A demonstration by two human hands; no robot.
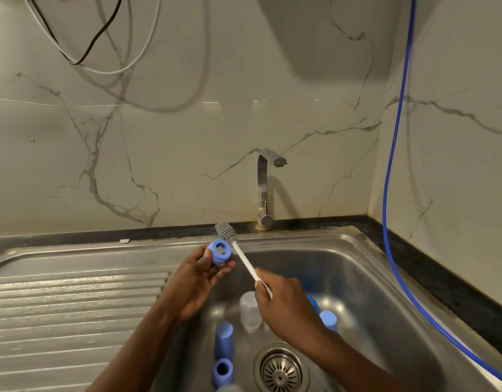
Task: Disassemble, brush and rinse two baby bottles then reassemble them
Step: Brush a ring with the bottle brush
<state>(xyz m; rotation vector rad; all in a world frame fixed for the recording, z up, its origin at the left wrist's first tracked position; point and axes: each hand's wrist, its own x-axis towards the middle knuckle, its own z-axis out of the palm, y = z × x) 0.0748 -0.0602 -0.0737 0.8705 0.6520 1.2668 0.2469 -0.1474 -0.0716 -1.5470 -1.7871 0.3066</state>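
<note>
My left hand holds a blue bottle collar ring above the sink's left rim, its hole facing me. My right hand grips the white handle of a bottle brush; its grey bristle head sticks up just behind and to the right of the ring. In the steel sink lie a clear bottle body, a blue cap, another blue ring and a blue cap beside my right wrist. More blue parts are partly hidden behind my right hand.
A chrome tap stands at the sink's back, with no water running. The ribbed drainboard lies to the left. The drain strainer sits at the sink's front. A blue hose hangs down the right wall. Cables hang at the upper left.
</note>
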